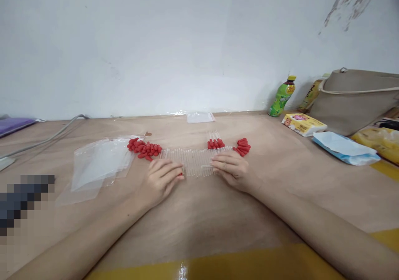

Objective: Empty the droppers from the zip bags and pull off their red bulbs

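My left hand [165,177] is closed, with a bit of a small red rubber bulb [181,174] showing between its fingertips. Fingers bent, my right hand [232,168] pinches a thin clear tube [206,166] that sticks out sideways to the left. Between and behind both hands lies a row of thin clear tubes [193,161], side by side. A heap of red rubber bulbs [145,147] sits behind my left hand. Past the row, several tubes fitted with red bulbs [215,143] lie together. More red bulbs [242,147] are bunched behind my right hand.
Clear plastic bags [102,163] lie at the left, near a grey cable [59,131]. A small white bag [200,117] rests by the wall. To the right are a green bottle [282,97], a yellow tissue pack [304,124], a blue-white packet [345,147] and a grey bag [358,101].
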`<state>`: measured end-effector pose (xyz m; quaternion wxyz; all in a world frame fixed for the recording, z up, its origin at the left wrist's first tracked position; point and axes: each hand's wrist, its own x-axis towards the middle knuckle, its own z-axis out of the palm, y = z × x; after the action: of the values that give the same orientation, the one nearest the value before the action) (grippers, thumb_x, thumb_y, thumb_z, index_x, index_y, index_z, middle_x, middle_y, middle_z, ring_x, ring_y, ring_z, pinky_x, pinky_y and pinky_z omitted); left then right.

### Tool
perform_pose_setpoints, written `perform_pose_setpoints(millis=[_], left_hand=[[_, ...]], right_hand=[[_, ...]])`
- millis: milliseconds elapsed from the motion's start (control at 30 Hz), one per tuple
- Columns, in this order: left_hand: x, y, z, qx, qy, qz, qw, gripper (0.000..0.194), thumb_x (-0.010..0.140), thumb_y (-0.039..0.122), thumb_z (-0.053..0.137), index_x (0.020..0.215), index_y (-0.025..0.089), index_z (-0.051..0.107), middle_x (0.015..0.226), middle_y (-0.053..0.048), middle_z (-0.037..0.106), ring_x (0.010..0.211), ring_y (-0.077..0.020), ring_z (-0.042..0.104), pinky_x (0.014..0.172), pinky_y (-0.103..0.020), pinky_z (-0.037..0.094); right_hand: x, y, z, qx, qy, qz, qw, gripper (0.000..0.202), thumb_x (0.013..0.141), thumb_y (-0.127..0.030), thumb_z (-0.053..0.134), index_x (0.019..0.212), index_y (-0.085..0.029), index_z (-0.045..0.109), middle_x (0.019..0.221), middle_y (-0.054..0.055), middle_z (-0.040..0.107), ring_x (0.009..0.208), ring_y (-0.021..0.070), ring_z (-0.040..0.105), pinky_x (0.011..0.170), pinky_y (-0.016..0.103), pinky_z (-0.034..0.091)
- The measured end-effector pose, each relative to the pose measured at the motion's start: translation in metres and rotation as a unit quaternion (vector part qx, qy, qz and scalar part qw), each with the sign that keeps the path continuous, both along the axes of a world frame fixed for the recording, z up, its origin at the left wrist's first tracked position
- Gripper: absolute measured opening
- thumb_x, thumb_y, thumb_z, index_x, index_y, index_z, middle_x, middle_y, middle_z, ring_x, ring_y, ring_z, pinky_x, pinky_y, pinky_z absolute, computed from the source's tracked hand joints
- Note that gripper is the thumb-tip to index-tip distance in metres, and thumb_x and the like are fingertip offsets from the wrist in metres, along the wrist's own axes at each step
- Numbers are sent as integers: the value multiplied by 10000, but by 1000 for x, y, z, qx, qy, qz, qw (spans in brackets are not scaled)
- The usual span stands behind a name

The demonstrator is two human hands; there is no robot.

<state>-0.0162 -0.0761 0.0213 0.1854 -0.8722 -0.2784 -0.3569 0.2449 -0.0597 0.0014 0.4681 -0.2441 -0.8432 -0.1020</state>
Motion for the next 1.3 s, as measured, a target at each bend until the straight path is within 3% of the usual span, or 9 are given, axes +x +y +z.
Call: perform_pose_setpoints(millis=[133,267,367,500,600,733,967,1167,1300], left_hand=[[-30,15,24,-9,-76,62,995,142,841,220,525,960,226,601,849,-25,553,688,-115,531,562,-239,442],[-79,34,45,-17,-70,174,982,202,867,370,466,921,251,620,814,4,511,652,-83,489,552,-206,423],[-117,44,51,-119,2,185,976,326,863,493,403,929,259,621,781,31,562,628,-61,491,565,-183,408],[-143,45,51,-322,51,189,926,405,765,592,488,864,220,616,738,49,625,580,-67,491,538,-179,394],[-144,44,51,-399,50,201,893,402,722,584,540,812,198,608,718,31,628,587,-102,492,555,-216,396],[-138,46,47,-418,68,191,886,332,739,513,552,825,198,614,840,-1,642,708,-147,528,658,-253,404],[-121,51,26,-347,64,199,914,312,783,492,485,845,203,586,822,-30,618,713,-171,552,654,-266,414],[-115,52,16,-248,46,254,934,262,752,448,520,761,187,488,735,-5,548,612,-133,498,598,-248,387],[-117,52,16,-240,59,243,938,224,770,412,496,754,190,467,723,3,519,597,-122,475,580,-239,368]], right_hand=[[5,11,0,-18,49,-168,984,192,832,-263,539,954,-208,677,614,8,553,591,115,517,614,276,402],[6,17,2,-69,62,-212,973,281,854,-216,439,1043,-142,633,650,32,541,613,141,510,579,266,386],[4,19,3,-98,61,-191,975,289,840,-182,421,1051,-128,610,756,62,593,685,159,539,629,277,409],[-3,20,-2,-94,40,-188,977,242,823,-167,433,959,-129,630,783,69,612,703,163,547,657,284,395],[-9,19,-5,-81,-5,-204,976,232,821,-160,438,922,-141,646,721,53,597,669,154,530,646,282,356],[-15,16,-4,-85,-60,-229,968,224,820,-144,437,858,-149,658,702,52,587,679,155,518,628,283,295],[-19,11,-1,-120,-116,-248,954,212,810,-141,439,830,-158,649,679,40,565,628,140,465,637,290,235],[-21,7,0,-156,-130,-215,955,255,838,-353,488,837,-142,631,750,51,553,695,149,468,708,297,255],[-22,6,1,-169,-144,-197,955,329,828,-429,498,802,-126,624,775,62,533,729,155,471,745,315,269]])
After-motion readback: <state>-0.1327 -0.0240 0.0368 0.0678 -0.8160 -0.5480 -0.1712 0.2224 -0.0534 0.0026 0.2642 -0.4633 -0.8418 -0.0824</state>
